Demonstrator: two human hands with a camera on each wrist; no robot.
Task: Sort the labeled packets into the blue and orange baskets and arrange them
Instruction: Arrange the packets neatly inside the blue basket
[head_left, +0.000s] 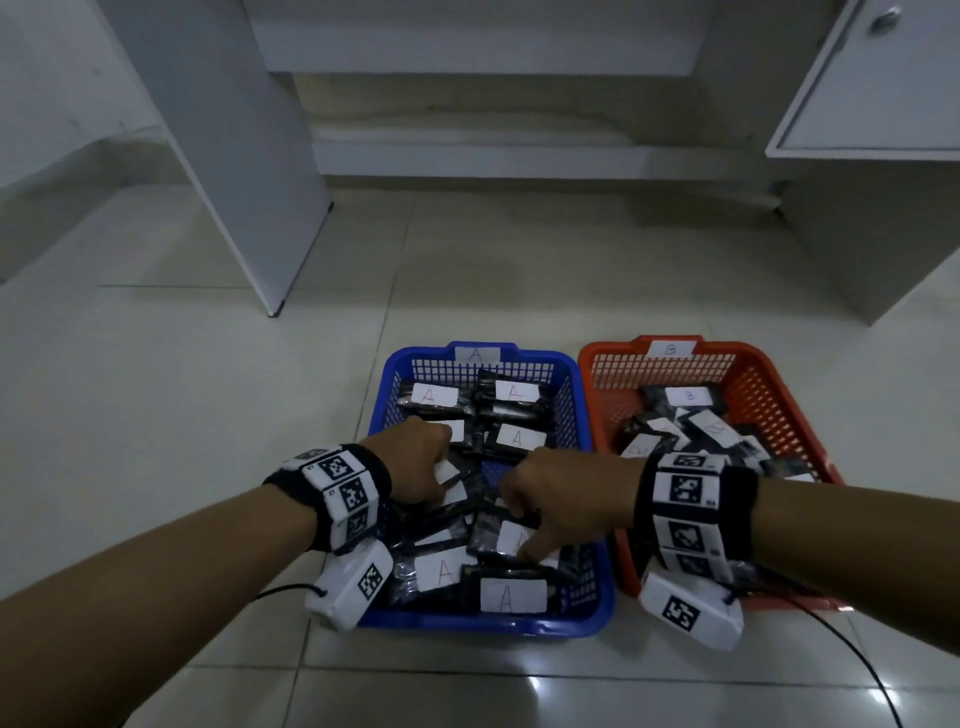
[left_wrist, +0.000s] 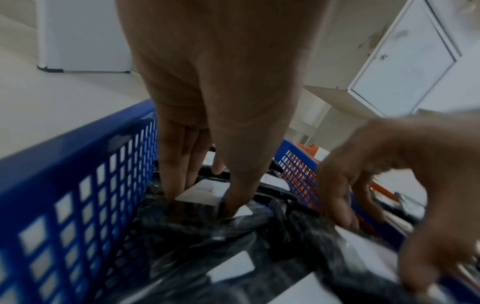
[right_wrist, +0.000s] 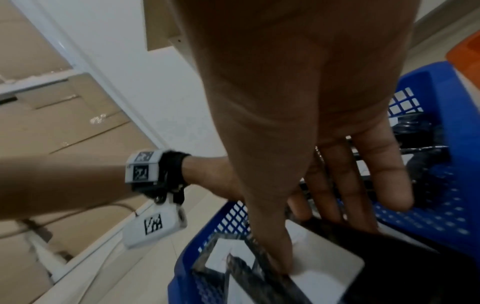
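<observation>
Pale floor tiles (head_left: 208, 364) are carrying everything, a furniture panel (head_left: 249, 156) standing at 11 o'clock, a cabinet door (head_left: 872, 78) at 1. The blue basket (head_left: 493, 625) is lying long axis 6 to 12, A tag (head_left: 477, 354) at 12; the orange basket (head_left: 763, 410) is sitting just beside it at 3. Inside the blue one, the left hand (head_left: 415, 462), fingers pressed together, is pinching a central packet (left_wrist: 205, 190) against the thumb; the right hand (head_left: 561, 499) is pinching a nearer packet (right_wrist: 324, 273), thumb on its label.

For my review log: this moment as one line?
step: arranging; left hand: pinches black white-labelled plastic packet; right hand: grips another packet; both in blue plastic mesh basket
</observation>
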